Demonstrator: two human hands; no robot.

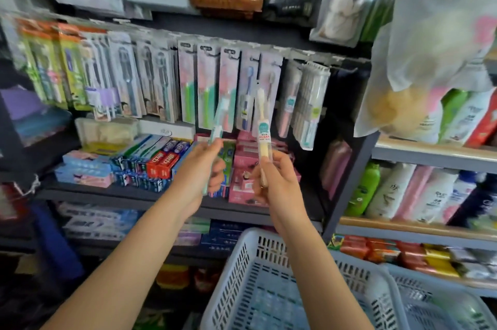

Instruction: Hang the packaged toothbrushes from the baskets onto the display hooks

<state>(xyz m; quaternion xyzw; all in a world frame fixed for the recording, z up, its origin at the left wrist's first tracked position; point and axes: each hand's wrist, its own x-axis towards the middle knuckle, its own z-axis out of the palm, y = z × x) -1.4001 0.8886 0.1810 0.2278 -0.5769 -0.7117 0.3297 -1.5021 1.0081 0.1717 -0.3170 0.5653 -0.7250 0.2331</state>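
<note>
Two packaged toothbrushes are up in front of the hook row, one in each of the hands. The left hand (200,165) grips a teal brush (217,125) in a clear sleeve, tilted right at the top; the right hand (274,182) pinches the lower end of a cream brush (263,130) with a red-lettered label, held nearly upright. Both tops reach the hanging packs (204,87) — pink and green, blue, grey — which crowd the hooks (274,63) side by side. Just behind the hands, toothpaste boxes (150,160) and pink cartons (243,168) fill the shelf. Near and lower right sit two white slotted baskets (269,270); their contents are too blurred to tell. Far right, bottles (390,192) line other shelves, and a plastic bag (430,42) hangs at the upper right.
</note>
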